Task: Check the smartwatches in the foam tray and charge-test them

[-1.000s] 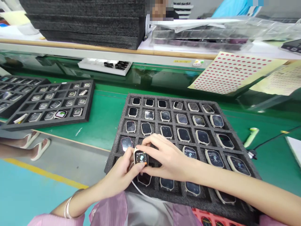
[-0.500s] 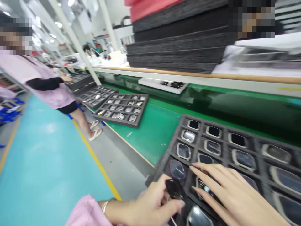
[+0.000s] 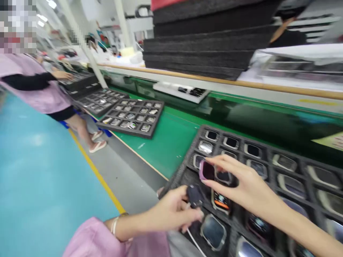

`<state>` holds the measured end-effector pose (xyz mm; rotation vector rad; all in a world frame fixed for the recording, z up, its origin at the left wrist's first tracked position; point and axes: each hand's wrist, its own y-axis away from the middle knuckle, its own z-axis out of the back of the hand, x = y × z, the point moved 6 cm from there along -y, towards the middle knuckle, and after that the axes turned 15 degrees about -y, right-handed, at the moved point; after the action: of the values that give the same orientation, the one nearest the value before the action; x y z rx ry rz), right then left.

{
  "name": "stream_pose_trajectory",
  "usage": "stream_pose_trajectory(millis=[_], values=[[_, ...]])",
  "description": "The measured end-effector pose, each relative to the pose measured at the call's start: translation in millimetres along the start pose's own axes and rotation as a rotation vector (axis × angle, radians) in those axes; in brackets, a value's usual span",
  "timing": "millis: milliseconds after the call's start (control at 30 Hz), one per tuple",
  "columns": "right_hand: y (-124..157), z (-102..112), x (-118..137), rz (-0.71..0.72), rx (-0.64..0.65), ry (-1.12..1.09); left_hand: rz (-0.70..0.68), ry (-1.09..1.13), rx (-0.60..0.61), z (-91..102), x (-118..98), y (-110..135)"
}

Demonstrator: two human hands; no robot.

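Observation:
My right hand (image 3: 242,178) pinches a purple-framed smartwatch (image 3: 207,170) between thumb and fingers, lifted just above the foam tray. My left hand (image 3: 174,210) grips a small black device (image 3: 195,195) near the tray's left edge; a thin white cable (image 3: 194,242) hangs below that hand. The dark foam tray (image 3: 182,167) holds rows of square smartwatches in separate compartments. One watch (image 3: 221,201) below my right hand has a lit screen with an orange band. A watch with a dark screen (image 3: 213,231) lies closest to my left hand.
Further along the green bench (image 3: 166,146) lies another foam tray (image 3: 150,134) of watches. A shelf (image 3: 193,75) above carries a tall stack of black foam (image 3: 198,46). Beneath it sits a white tray (image 3: 171,91). A person in pink (image 3: 53,96) stands at the left.
My right hand has moved left and picked the purple watch out of its compartment. The lit watch is now uncovered. My left hand still holds the black device. The view has shifted slightly.

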<state>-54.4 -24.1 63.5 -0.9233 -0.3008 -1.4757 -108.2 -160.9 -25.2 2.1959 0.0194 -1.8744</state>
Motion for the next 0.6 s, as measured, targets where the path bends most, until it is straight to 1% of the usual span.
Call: stream_pose_trajectory(millis=[33, 67, 167, 233, 300, 367, 433, 500, 567, 600], values=[[3, 3, 8, -0.014, 0.007, -0.052, 0.008, 0.007, -0.003, 0.7, 0, 2], [7, 3, 16, -0.019, 0.041, -0.093, 0.014, 0.019, 0.004, 0.8, 1, 3], [20, -14, 32, -0.003, 0.198, -0.109, 0.024, 0.064, 0.053, -0.8, 6, 5], [28, -25, 35, 0.023, 0.250, -0.050, 0.029, 0.069, 0.078, -2.1, 10, 6], [32, -32, 34, 0.041, 0.266, 0.011, 0.035, 0.037, 0.097, -3.9, 12, 7], [32, -35, 33, 0.060, 0.282, 0.050, 0.028, -0.004, 0.086, -5.2, 11, 6], [33, -37, 32, 0.103, 0.284, 0.094, -0.012, -0.024, 0.040, -5.8, 6, 5], [34, -38, 30, 0.166, 0.247, 0.146, -0.065, -0.028, -0.027, -5.1, 2, 2], [38, -39, 23, 0.242, 0.197, 0.187, -0.095, -0.026, -0.073, -4.0, 3, -2], [41, -42, 18, 0.268, 0.193, 0.203, -0.098, -0.014, -0.080, -3.4, 5, -4]])
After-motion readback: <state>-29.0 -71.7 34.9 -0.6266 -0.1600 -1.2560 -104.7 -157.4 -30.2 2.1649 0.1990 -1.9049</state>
